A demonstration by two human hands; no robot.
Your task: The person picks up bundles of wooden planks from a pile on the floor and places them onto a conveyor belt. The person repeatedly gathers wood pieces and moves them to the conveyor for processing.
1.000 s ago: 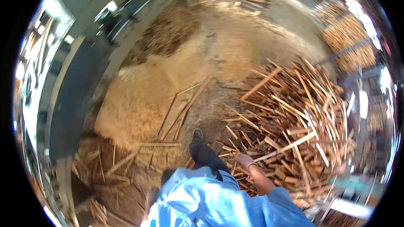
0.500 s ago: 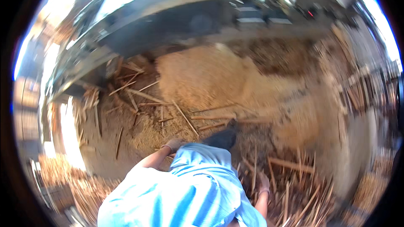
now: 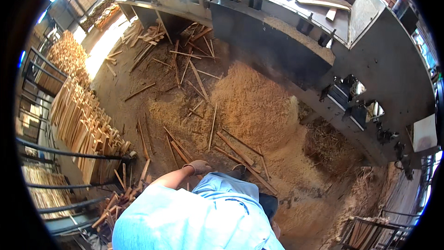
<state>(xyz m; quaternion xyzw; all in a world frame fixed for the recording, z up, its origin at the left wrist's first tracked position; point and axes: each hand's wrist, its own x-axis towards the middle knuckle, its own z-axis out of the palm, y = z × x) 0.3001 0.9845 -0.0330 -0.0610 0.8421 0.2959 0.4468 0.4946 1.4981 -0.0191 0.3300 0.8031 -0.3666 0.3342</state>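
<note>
sawdust heap (image 3: 252,106) mid-floor, before the machine (image 3: 296,32) | loose sticks (image 3: 194,71) on and left of heap | stacked slats (image 3: 88,125) far left, behind a rail (image 3: 69,153) | left hand (image 3: 199,166) near sticks below heap

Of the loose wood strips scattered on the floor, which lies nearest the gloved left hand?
The reddish strip just above the gloved left hand, angled down-right toward it; the other strips lie farther up, on the sawdust pile.

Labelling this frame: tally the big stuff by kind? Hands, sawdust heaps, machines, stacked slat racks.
Hands in view: 1, the left hand
Sawdust heap: 1
Grey machine: 1
Rack of stacked slats: 1
Total: 4
</note>
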